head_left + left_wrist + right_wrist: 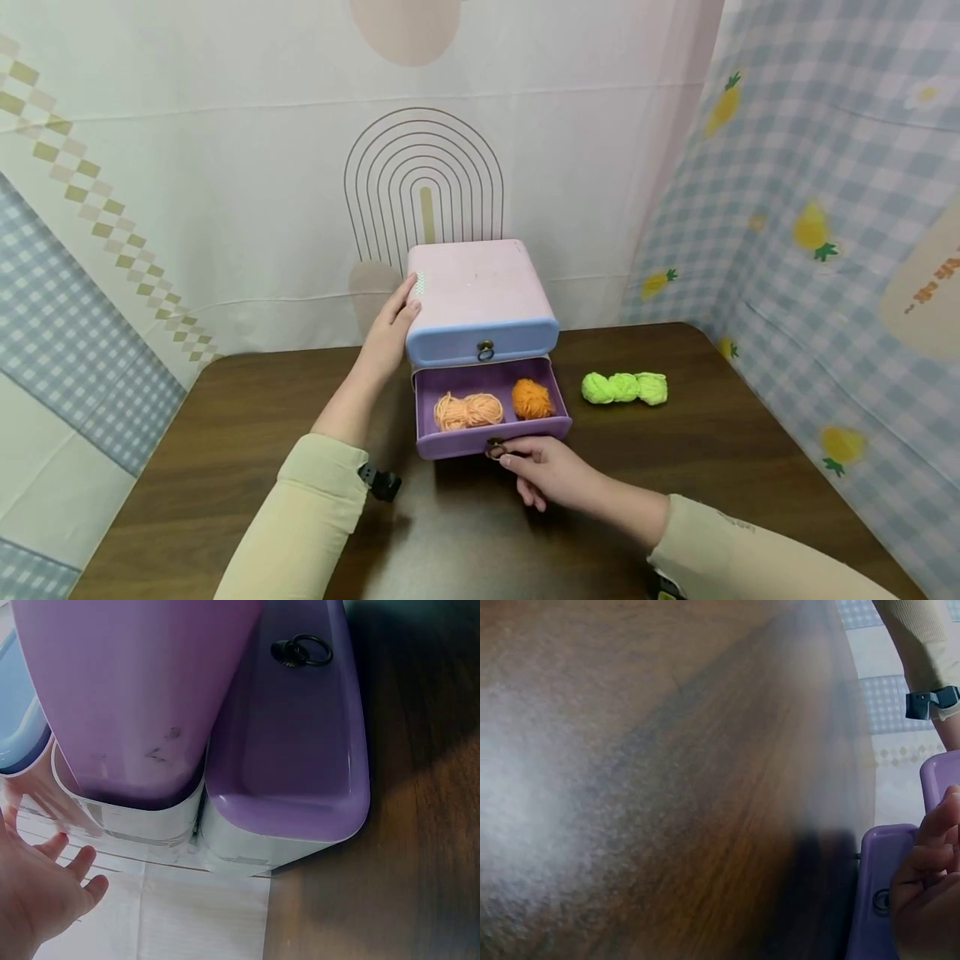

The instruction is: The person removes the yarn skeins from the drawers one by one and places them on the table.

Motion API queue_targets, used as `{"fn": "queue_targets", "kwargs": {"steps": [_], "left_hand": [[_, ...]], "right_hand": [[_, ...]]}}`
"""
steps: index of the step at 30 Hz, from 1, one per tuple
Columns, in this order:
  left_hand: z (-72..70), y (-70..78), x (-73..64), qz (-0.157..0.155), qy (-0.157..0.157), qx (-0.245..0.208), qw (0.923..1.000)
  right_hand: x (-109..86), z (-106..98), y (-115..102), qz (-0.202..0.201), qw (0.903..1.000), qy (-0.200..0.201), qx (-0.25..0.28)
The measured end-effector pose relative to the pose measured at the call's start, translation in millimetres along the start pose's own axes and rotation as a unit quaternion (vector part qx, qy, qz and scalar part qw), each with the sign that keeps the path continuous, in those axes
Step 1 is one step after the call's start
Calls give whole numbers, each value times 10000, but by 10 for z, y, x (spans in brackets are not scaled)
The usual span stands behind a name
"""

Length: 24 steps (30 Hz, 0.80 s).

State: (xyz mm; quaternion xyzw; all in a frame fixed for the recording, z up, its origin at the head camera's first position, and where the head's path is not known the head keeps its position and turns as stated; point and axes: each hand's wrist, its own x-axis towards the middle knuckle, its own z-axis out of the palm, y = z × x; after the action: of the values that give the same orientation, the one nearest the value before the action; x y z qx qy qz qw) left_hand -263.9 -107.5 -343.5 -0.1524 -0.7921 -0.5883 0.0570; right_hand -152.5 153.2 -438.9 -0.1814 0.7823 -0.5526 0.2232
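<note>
Purple drawer point(453, 444), seemingly mid-slide, is pinched at its ring point(496, 451) by the right hand's fingers point(517, 463), cabinet point(480, 283) braced by the straight-fingered left hand point(384, 340), level travel presumably required next.

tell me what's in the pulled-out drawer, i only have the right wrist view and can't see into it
Observer: The middle purple drawer holds a peach yarn skein beside an orange yarn ball.
Operator: ok and where's the left hand, it's hidden from me
Observer: In the head view, it rests against the upper left edge of the pink-topped drawer cabinet.
</note>
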Motion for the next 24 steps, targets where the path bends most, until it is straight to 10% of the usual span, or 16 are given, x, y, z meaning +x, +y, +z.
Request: {"fn": "queue_targets", "kwargs": {"steps": [24], "left_hand": [[7,2,-6,8,7,89,10000]], "right_hand": [[-195,-172,39,-10,9958,179,-896]]}}
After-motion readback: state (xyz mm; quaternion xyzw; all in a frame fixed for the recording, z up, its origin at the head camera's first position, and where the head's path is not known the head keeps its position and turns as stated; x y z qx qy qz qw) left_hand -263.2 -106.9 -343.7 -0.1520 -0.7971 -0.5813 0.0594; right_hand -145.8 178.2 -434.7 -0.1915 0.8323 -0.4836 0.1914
